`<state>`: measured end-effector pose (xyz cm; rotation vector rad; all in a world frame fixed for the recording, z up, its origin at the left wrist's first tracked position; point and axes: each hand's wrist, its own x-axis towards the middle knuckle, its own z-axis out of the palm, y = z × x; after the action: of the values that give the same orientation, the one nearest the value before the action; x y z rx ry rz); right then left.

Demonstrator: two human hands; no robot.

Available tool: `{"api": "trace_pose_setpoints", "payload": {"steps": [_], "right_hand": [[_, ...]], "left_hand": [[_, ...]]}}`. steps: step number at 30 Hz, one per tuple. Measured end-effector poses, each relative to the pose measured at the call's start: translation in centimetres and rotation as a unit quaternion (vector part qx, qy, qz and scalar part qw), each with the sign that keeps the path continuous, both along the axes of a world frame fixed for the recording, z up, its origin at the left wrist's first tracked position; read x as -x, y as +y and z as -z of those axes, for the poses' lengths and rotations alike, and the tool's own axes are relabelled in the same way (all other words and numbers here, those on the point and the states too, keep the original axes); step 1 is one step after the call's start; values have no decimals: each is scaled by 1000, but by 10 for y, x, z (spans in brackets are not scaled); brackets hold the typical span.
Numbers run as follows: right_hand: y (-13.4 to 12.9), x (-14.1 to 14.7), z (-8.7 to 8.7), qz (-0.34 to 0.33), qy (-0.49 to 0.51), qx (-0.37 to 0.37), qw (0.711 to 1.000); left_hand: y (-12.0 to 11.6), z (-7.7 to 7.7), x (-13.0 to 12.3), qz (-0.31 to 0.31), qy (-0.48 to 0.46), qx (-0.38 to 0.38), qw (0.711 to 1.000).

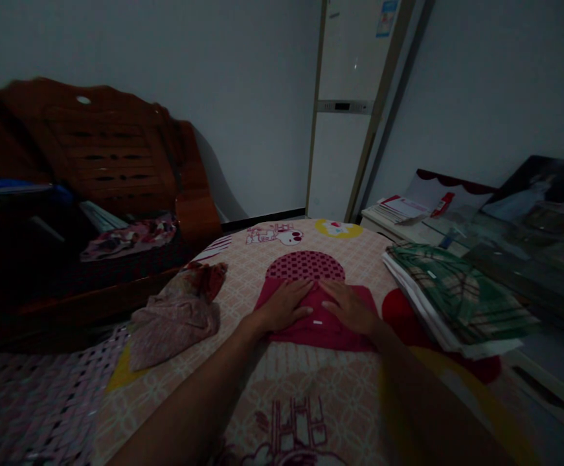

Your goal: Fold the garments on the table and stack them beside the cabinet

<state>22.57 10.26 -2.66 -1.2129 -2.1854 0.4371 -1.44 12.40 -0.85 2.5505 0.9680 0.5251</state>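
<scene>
A folded magenta cloth (pixel 318 333), perhaps a garment, lies flat on a patterned, peach-coloured tablecloth (pixel 349 378). My left hand (pixel 286 305) rests palm down on its left part, fingers stretched out. On the right part lies my right hand (pixel 349 304), also flat with extended fingers. The fingertips of both hands come near each other at the cloth's far edge. Between the hands shows a small white mark on the cloth. Neither hand grips anything.
To the left is a crumpled pinkish cloth (pixel 175 327). A folded stack with a green plaid cloth (pixel 461 291) on top lies at the right edge. A wooden bench (pixel 116 149) stands back left. Papers (pixel 403 208) lie on a cabinet at right, near a tall white appliance (pixel 340 162).
</scene>
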Motion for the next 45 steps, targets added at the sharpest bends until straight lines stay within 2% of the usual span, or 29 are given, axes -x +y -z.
{"api": "trace_pose_setpoints", "payload": {"steps": [2, 4, 11, 15, 17, 21, 22, 24, 26, 31, 34, 37, 39, 42, 45], "right_hand": [[-2, 7, 13, 2, -85, -26, 996], [-2, 8, 19, -1, -121, -37, 992], [-4, 3, 14, 11, -99, -62, 993], [-5, 7, 17, 1, -114, -48, 992], [-5, 7, 17, 0, -110, -40, 993], [-5, 3, 13, -9, -85, -25, 996], [-5, 2, 12, -14, -82, -23, 996], [-5, 0, 12, -23, -88, -23, 996], [-5, 0, 13, -22, -100, -24, 994], [-3, 0, 16, -13, -126, -22, 992], [-3, 0, 15, -15, -130, -19, 991], [-4, 0, 13, -17, -125, -19, 992], [-4, 0, 12, -17, -121, -18, 992], [-5, 0, 12, -19, -121, -17, 992], [-5, 0, 13, -13, -117, -20, 993]], "left_hand": [[-1, 15, -3, 13, 59, -18, 998], [-1, 22, -1, 19, 82, -28, 996], [-1, 15, 1, 20, 113, -30, 993], [-6, 15, -3, 16, 122, -22, 992], [-6, 10, -3, 12, 106, -7, 994], [5, -15, 17, 49, 4, 80, 996], [10, -22, 26, 42, -34, 103, 993], [20, -33, 44, -19, -100, 126, 987], [26, -37, 60, -60, -124, 168, 976], [22, -28, 73, -21, -66, 383, 921], [16, -26, 68, -13, -18, 443, 896], [12, -33, 66, 22, 6, 483, 876], [10, -41, 66, 35, -19, 486, 873], [9, -48, 65, 40, -94, 433, 896], [7, -42, 56, 33, -83, 395, 915]]}}
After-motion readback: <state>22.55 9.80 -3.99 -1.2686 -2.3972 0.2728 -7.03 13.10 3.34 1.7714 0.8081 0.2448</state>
